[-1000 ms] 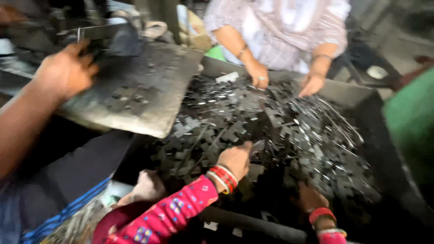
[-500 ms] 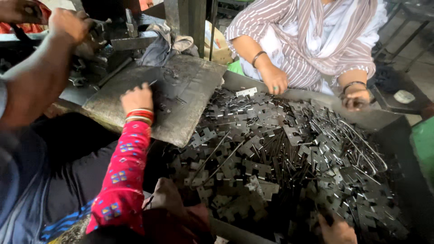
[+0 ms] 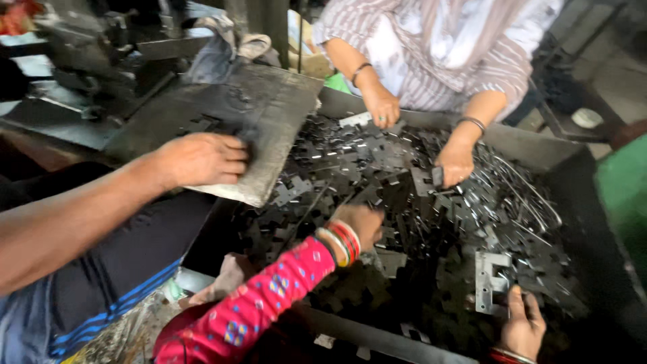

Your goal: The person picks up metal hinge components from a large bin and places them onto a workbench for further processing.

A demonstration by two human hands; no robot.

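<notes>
A big dark bin [image 3: 539, 152] holds a heap of small black stamped metal pieces [image 3: 404, 195]. My left hand [image 3: 357, 226], in a pink patterned sleeve with red bangles, rests on the heap near its middle. Its fingers curl down among the pieces and are hidden. At the bin's near right corner, my right hand [image 3: 522, 327] pinches a flat, light grey notched metal piece [image 3: 488, 280] by its lower edge and holds it upright over the heap.
A co-worker's bare arm comes in from the left, the hand [image 3: 202, 158] pressing on a grey metal plate [image 3: 269, 108] that overhangs the bin. Across the bin, a person in a striped shirt [image 3: 438, 61] has both hands in the pieces. A machine [image 3: 101, 61] stands at back left.
My left hand left the grey plate and went down into the heap. The co-worker's hand dropped from the machine onto the plate. My right hand now holds up a grey piece.
</notes>
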